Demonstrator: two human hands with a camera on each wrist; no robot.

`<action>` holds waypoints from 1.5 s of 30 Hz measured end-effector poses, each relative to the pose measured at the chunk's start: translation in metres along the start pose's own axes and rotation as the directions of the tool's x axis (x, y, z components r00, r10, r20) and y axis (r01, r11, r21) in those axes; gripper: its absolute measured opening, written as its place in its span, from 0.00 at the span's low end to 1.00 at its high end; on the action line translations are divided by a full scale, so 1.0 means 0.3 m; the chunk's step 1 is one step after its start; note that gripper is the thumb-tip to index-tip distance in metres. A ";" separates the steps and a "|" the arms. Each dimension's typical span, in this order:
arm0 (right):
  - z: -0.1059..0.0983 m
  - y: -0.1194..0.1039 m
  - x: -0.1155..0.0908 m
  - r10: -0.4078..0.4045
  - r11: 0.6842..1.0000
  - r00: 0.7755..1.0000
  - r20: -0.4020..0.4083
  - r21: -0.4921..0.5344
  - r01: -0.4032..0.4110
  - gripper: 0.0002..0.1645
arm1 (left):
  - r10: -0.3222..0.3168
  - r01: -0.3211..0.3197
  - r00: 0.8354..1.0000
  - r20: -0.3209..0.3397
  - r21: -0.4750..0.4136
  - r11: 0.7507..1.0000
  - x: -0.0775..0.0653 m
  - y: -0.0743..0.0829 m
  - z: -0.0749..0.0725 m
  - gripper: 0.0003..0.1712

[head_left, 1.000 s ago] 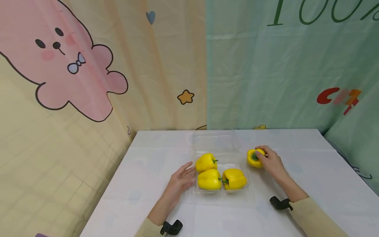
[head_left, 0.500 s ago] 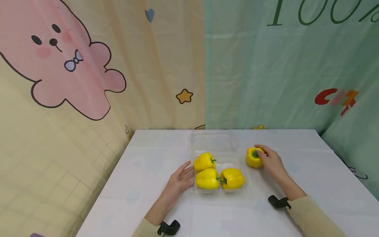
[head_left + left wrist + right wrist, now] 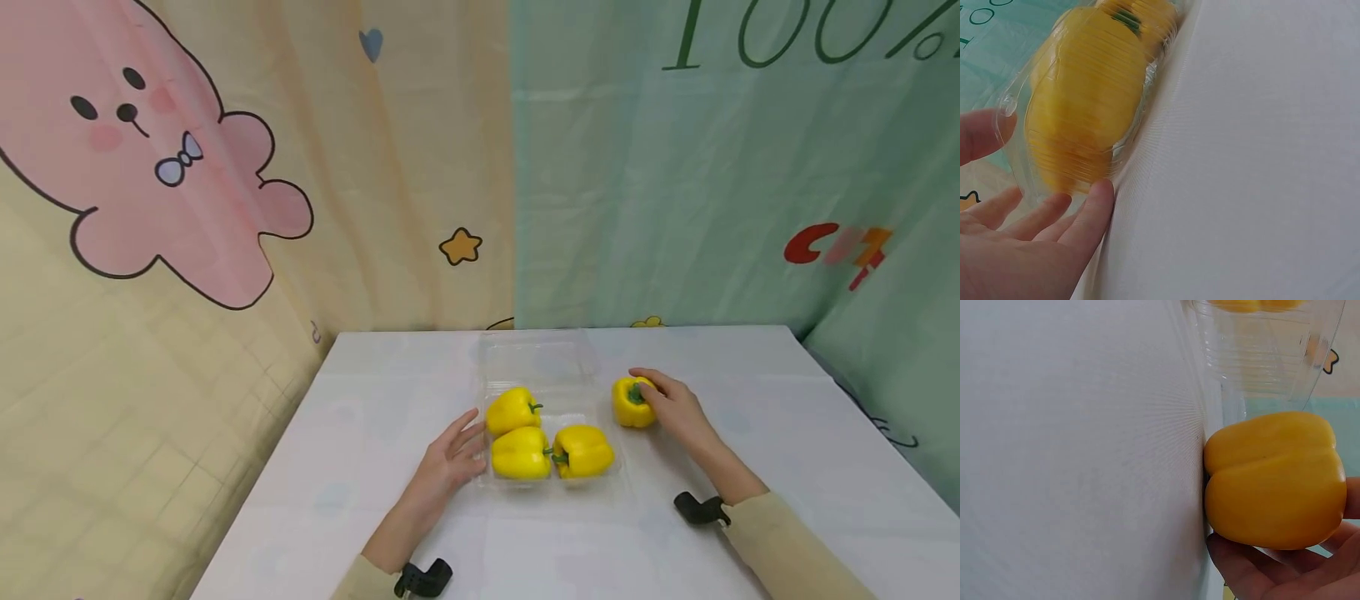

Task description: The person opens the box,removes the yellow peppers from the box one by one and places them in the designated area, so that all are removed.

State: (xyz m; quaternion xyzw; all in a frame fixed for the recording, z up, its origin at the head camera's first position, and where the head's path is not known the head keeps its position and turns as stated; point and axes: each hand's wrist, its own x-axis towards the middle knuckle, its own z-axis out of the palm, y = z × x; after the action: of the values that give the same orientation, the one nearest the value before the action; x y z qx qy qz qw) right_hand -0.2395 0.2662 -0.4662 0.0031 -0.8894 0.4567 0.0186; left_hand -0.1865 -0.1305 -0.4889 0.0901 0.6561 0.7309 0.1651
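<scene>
In the head view, my right hand point(image 3: 677, 410) grips a yellow bell pepper point(image 3: 626, 405) by its right side, the green stem upward. The right wrist view puts this bell pepper point(image 3: 1275, 481) at the table surface, fingers below it and the container's wall a short gap away. A clear plastic container point(image 3: 581, 421) lies with its lid point(image 3: 536, 360) folded back. Inside are three yellow bell peppers: back left point(image 3: 512, 411), front left point(image 3: 521, 453) and front right point(image 3: 583, 452). My left hand point(image 3: 450, 462) rests loosely extended fingers against the container's left side; its thumb point(image 3: 985, 134) is near the rim.
A white cloth covers the table point(image 3: 360, 433). Behind it hangs a printed curtain point(image 3: 420, 167), cream on the left and green on the right. Black wrist devices sit at the left point(image 3: 423, 577) and right point(image 3: 701, 508) cuffs.
The pepper in my right hand has tipped more upright and moved slightly left. My left hand stays at the container. The whole head view has shifted a little.
</scene>
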 end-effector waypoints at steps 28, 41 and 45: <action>-0.007 -0.005 0.003 0.004 0.999 1.000 0.005 -0.042 -0.003 0.30 | -0.011 0.011 1.000 0.003 0.004 1.000 -0.003 0.008 0.003 0.45; -0.082 -0.043 -0.008 -0.029 0.998 0.997 -0.075 -0.063 0.025 0.33 | -0.006 0.006 1.000 0.006 -0.018 1.000 -0.005 0.007 0.007 0.44; -0.106 -0.062 -0.023 -0.080 0.994 0.990 -0.117 -0.089 0.069 0.34 | -0.008 0.008 1.000 0.009 -0.024 1.000 -0.005 0.005 0.007 0.44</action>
State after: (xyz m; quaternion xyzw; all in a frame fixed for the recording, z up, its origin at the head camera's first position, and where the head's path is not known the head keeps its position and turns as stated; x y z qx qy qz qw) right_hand -0.2313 0.2811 -0.4328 0.0080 -0.9045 0.4170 0.0894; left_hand -0.1844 -0.1292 -0.4869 0.0886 0.6468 0.7377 0.1719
